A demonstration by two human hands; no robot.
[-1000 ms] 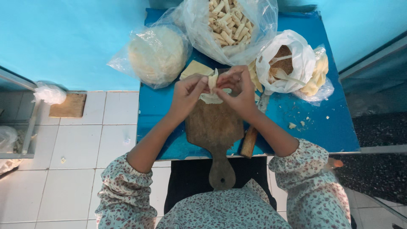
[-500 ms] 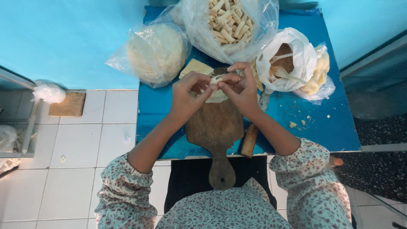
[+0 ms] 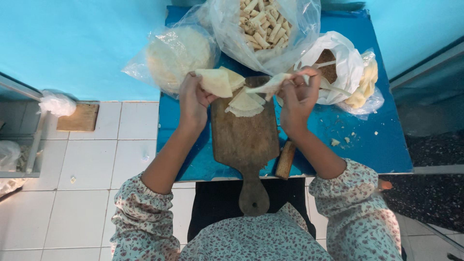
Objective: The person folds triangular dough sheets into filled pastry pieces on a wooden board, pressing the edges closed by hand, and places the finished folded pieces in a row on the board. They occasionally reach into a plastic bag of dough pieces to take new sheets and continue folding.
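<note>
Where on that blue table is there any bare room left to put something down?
The clearest patch of the blue table lies right of the wooden board, below the white bag; only crumbs there. A narrower strip runs left of the board, under the left hand. The far edge is crowded with the bag of rolls and the wrapper stack.

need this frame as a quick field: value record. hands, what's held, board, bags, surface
left hand: pinches a folded pale wrapper above the board's top left corner
right hand: holds a thin wrapper sheet, stretched leftward
board: wooden, with handle toward the person; small wrapper stack at its far end
bags: clear bag of rolled pieces; bag of round wrappers; white bag with brown filling
surface: blue table with crumbs; wooden stick beside the board
</note>
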